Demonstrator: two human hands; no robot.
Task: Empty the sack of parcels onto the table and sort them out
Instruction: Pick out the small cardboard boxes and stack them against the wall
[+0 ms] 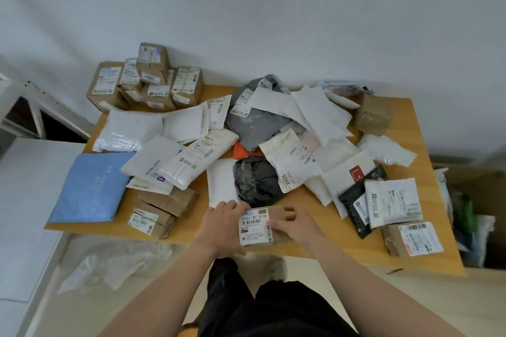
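A small brown cardboard box (276, 213) with a white shipping label sits at the near edge of the wooden table (323, 243). My left hand (221, 227) grips its left side and my right hand (297, 223) grips its right side, fingers curled over the top. Behind it lies a loose heap of parcels: a black plastic bag (257, 180), a grey mailer (254, 123), and several white mailers (317, 115). Stacked cardboard boxes (147, 79) stand at the far left corner. The emptied clear sack (115, 262) lies on the floor at lower left.
A blue flat mailer (90, 186) overhangs the table's left edge beside two brown boxes (158, 210). More boxes sit at the near right (410, 238) and far right (372, 115). A carton of bags (473, 213) stands on the floor to the right.
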